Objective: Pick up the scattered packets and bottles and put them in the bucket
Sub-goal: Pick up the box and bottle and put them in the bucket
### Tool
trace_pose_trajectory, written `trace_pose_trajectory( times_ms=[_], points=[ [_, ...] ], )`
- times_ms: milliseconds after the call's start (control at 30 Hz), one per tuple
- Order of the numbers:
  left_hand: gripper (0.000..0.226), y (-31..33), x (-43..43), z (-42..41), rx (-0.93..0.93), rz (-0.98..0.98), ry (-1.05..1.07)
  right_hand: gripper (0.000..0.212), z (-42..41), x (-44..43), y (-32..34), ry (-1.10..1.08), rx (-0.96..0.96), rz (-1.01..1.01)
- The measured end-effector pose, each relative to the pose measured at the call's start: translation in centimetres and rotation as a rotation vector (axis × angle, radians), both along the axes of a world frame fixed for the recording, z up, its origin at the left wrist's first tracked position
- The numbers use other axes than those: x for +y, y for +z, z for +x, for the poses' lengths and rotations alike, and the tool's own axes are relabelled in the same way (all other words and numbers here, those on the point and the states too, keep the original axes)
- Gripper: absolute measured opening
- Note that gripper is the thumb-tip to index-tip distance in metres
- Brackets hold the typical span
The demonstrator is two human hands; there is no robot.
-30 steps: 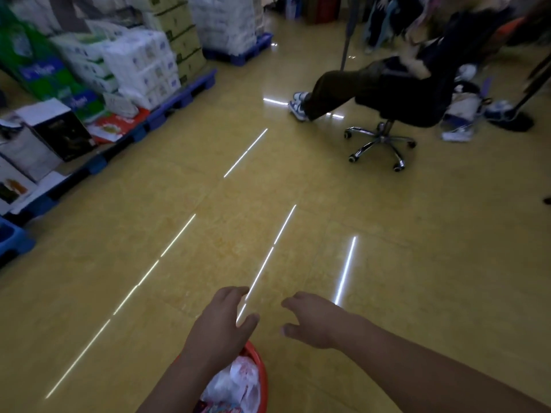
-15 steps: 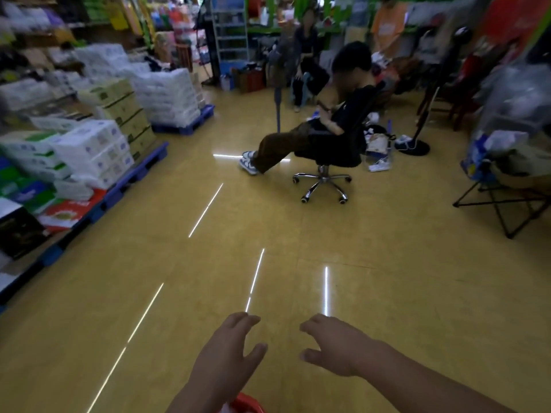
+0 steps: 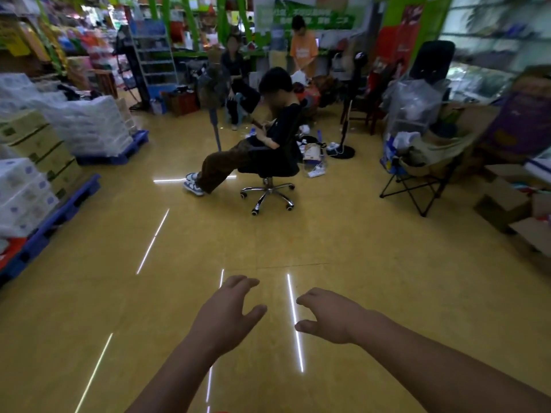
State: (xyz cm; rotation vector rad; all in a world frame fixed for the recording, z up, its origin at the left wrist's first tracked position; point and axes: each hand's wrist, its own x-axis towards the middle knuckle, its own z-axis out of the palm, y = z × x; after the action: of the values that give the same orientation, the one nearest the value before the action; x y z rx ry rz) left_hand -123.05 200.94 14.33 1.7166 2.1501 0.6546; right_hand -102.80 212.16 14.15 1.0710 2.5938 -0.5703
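Packets and bottles do not show on the near floor [image 3: 372, 257], and the bucket [image 3: 219, 411] is at most a red sliver at the near edge. The left hand [image 3: 226, 314] and right hand [image 3: 328, 318] hover apart, fingers loose, holding nothing. This looks like a search: scan slowly and steer clear of the seated person's office chair [image 3: 269, 174].

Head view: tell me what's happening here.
The wearer holds both arms out over the yellow floor. The left grip and right grip are open, fingers loosely spread, holding nothing. No packet or bottle shows on the floor near them. Ahead is a seated person in a wheeled chair, beside stacked goods.
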Motion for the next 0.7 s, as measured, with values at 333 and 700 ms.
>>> trace_pose_trajectory(
  times_ms=[333,700],
  points=[
    [0.056,2.1,3.5,8.6,0.000,-0.019,-0.247,0.071,10.5,-0.8,2.4,-0.211,0.028,-0.014],
    [0.053,2.9,7.8,24.9,-0.024,-0.052,-0.493,0.071,29.6,-2.7,3.0,-0.478,0.010,-0.011]
  ],
)
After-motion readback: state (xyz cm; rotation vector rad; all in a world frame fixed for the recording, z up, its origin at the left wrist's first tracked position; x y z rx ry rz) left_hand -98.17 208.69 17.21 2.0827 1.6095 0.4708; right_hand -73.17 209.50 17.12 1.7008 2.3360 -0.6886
